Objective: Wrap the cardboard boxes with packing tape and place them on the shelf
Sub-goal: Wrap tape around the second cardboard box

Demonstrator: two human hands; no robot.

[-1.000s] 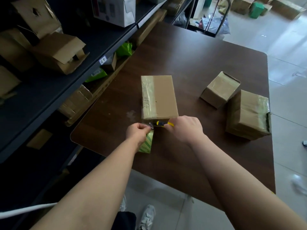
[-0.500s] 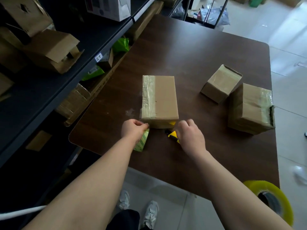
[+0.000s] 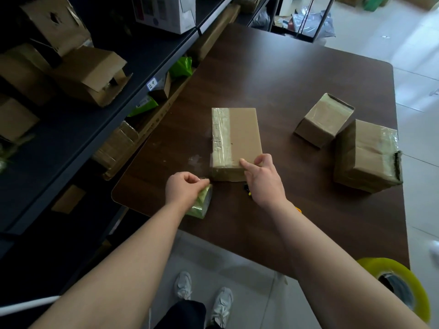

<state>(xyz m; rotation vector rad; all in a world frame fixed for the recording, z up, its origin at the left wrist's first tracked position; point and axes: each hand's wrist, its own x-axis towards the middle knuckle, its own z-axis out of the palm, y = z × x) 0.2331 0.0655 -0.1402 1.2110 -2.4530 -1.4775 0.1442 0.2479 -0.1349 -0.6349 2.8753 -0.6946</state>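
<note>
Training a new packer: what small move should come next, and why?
Probably turn the box with the right hand, which rests on its near corner: only the left strip of the top is taped, and the left hand holds the tape roll ready.

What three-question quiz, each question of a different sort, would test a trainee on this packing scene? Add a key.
1. True or false: the left hand holds a tape roll.
2. Short answer: which lies nearer the far edge of the table, the small box or the large box?
3. Multiple choice: the right hand touches A) the flat box, B) the small box, C) the large box.

Key: 1 true; 2 the small box; 3 A.
</note>
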